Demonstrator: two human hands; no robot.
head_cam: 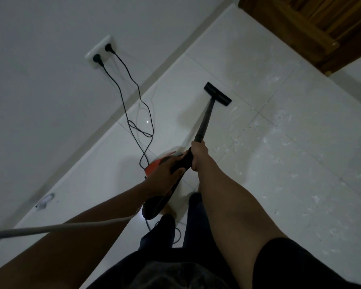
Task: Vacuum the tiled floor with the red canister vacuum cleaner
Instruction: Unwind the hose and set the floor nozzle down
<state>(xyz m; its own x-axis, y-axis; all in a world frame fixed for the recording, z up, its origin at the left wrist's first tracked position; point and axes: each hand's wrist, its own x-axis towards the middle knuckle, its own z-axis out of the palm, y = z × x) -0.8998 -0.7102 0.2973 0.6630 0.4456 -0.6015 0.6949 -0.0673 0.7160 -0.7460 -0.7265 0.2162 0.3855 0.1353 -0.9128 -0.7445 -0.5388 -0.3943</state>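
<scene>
The red vacuum cleaner (154,164) hangs above the white tiled floor (279,163), mostly hidden behind my hands. My left hand (165,176) grips its black body. Higher up, my right hand (198,156) is wrapped round the base of the black wand (205,119). The wand runs forward to the black floor nozzle (217,94), which lies flat on a tile. White crumbs and dust (279,130) are scattered over the tiles to the right of the nozzle.
Two black plugs sit in a white wall socket (101,52), and their cords (138,122) trail in loops over the floor to the vacuum. A wooden door (321,28) stands at the far right. A grey hose or cord (61,227) crosses my left forearm. My feet (171,213) are below the vacuum.
</scene>
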